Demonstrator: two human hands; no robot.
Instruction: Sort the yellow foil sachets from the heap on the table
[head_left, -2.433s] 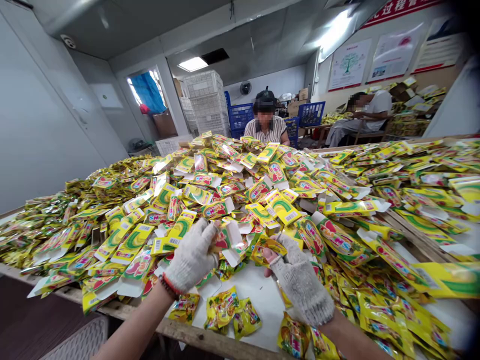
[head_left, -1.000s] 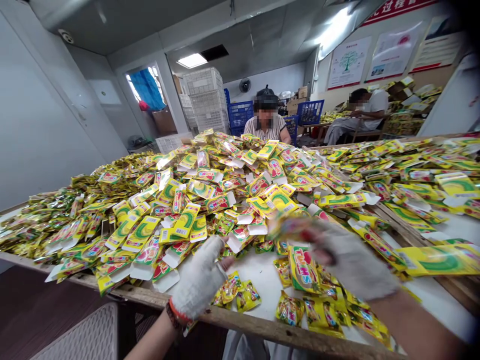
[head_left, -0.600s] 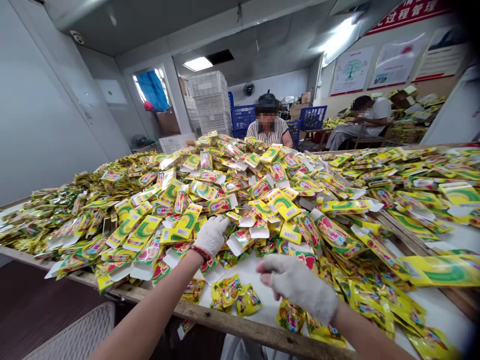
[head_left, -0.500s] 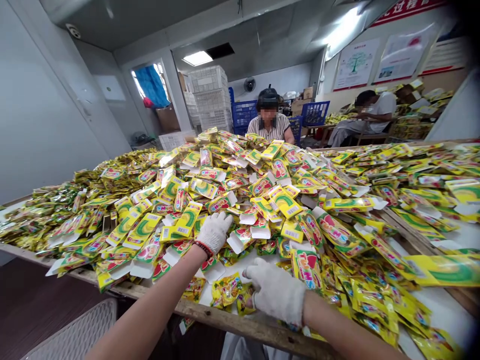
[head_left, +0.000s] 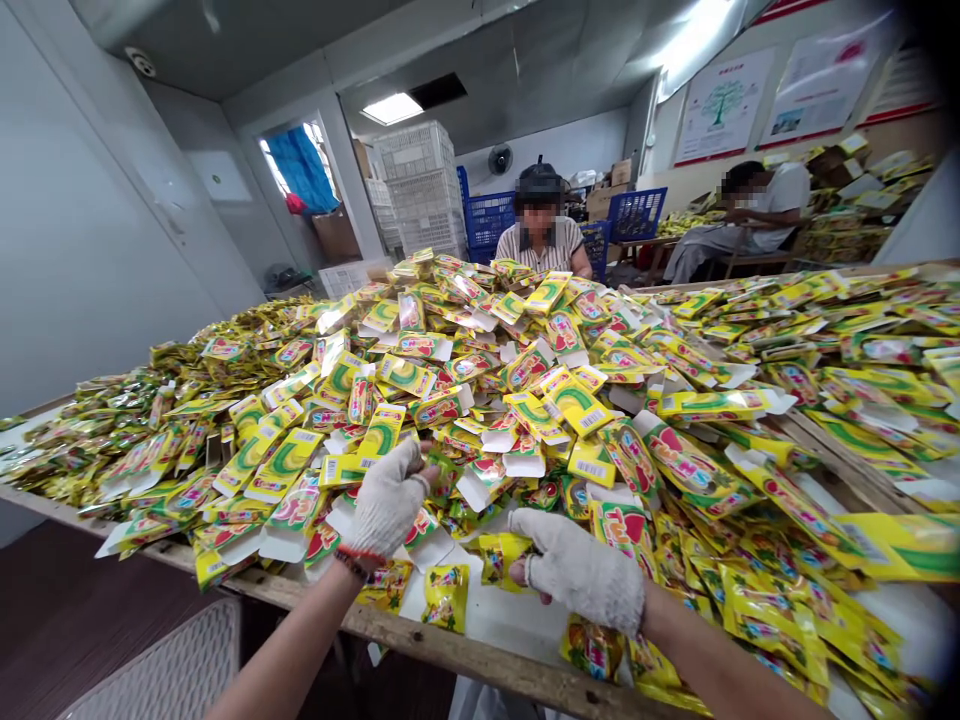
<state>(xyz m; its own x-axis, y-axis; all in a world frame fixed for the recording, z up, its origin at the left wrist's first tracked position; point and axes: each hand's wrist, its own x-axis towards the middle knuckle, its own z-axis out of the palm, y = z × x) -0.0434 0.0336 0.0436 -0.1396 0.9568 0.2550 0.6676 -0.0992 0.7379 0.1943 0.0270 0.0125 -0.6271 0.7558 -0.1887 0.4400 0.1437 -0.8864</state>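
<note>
Both my hands wear white knit gloves with the fingertips bare. My left hand is closed at the near side of the heap, its thumb and fingers on a small greenish-yellow foil packet. To its right, my right hand is closed on a yellow foil packet, pinched low over the white tabletop. Between my hands, another yellow packet lies near the table edge. In front rises a large heap of yellow printed cartons, several with white flaps open.
A wooden rim runs along the table's near edge. More foil packets lie at the right, beside a wooden divider. Across the heap sits a person in a striped shirt. White crates are stacked behind.
My left hand has drawn back from the heap towards me and left, with a packet now at its fingers. My right hand has shifted right, a yellow packet showing at its fingertips.
</note>
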